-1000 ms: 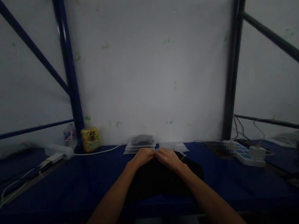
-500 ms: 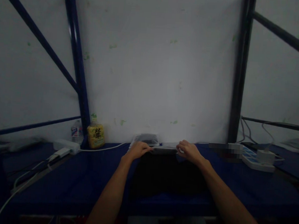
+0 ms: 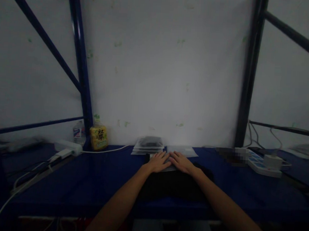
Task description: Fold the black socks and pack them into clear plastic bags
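My left hand [image 3: 157, 162] lies flat with its fingers stretched forward. Beside it, my right hand [image 3: 182, 162] is also flat, fingers extended, and the two nearly meet at the fingertips. Both palms rest on a pale, flat sheet or packet [image 3: 170, 168], mostly hidden beneath them. Under that is a folded black cloth [image 3: 173, 187], too dark to show what garment it may be. Just beyond the hands, a pale plastic bag [image 3: 186, 151] lies flat on the blue table [image 3: 105, 182].
A stack of plastic-wrapped packets [image 3: 147, 146] sits against the wall, left of centre. Farther left stand a yellow bottle [image 3: 99, 138] and a clear bottle [image 3: 79, 134]. At the right is a power strip [image 3: 262, 167] with a plugged-in adapter. A white cable [image 3: 107, 152] crosses the left side.
Both hands were pinching the raised edge of the pale sheet farther apart. Now they have come together, opened and press flat on it, lower and nearer me.
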{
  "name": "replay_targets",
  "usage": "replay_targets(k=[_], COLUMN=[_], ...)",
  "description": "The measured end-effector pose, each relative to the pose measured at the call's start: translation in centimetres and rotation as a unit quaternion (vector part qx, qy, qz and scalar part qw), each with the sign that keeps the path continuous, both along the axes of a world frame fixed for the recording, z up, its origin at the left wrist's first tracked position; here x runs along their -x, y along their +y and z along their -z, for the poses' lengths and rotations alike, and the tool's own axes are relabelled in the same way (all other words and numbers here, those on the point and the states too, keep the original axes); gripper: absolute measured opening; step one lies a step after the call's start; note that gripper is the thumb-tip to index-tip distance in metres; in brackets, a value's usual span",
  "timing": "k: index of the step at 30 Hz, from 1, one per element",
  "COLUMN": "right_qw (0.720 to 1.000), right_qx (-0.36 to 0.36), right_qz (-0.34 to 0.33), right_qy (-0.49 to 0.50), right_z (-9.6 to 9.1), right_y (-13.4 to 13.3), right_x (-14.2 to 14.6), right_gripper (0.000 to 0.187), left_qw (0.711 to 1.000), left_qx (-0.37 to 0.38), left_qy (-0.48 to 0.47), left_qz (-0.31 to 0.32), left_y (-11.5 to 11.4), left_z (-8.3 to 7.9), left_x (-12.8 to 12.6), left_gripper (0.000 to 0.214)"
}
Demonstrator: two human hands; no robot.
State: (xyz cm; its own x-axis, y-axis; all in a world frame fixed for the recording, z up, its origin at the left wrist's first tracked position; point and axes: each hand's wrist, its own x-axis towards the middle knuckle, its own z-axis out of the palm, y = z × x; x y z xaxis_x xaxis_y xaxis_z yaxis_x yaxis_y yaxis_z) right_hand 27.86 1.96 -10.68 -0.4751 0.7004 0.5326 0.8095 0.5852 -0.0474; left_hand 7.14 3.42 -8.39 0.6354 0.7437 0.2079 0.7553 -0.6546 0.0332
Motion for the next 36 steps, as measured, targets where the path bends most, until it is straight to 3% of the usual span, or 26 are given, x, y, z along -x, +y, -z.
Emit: replay_targets(k=[3, 6, 15, 20, 22, 26, 31, 36], right_qw=[0.997, 0.994, 0.992, 0.995, 0.998, 0.997, 0.980, 0.965], right_qx=[0.020, 0.020, 0.032, 0.017, 0.030, 0.066, 0.041, 0.056], right_qz=[-0.053, -0.051, -0.041, -0.038, -0.022, 0.037, 0.137, 0.204], right_qy=[-0.062, -0.090, -0.111, -0.093, -0.055, 0.032, 0.136, 0.152], right_z=[2.0, 2.7, 2.2, 1.1, 0.6, -0.3, -1.4, -2.0], right_y=[1.1, 1.6, 1.5, 0.3, 0.1, 0.0, -0.1, 0.0], right_x=[0.1, -0.3, 0.2, 0.5, 0.5, -0.1, -2.1, -3.4], right_gripper=[0.038, 0.039, 0.038, 0.033, 0.032, 0.040, 0.052, 0.044], left_qw=[0.999, 0.999, 0.996, 0.996, 0.994, 0.986, 0.985, 0.951], left_qx=[0.027, 0.044, 0.072, 0.046, 0.026, -0.028, -0.123, -0.266], left_qy=[0.021, 0.029, 0.050, 0.051, 0.047, 0.042, 0.035, -0.128], left_qz=[-0.013, -0.012, -0.008, 0.049, 0.091, 0.161, 0.113, 0.088], left_y=[0.4, 0.8, 0.9, 0.0, -0.8, -2.5, -2.9, -2.2], left_z=[1.2, 1.3, 0.9, -0.1, -1.1, -3.3, -4.5, -6.3], left_x=[-0.4, -0.3, -0.6, 0.8, 1.2, 0.9, 0.5, 3.1], left_gripper=[0.077, 0.080, 0.075, 0.085, 0.087, 0.060, 0.052, 0.045])
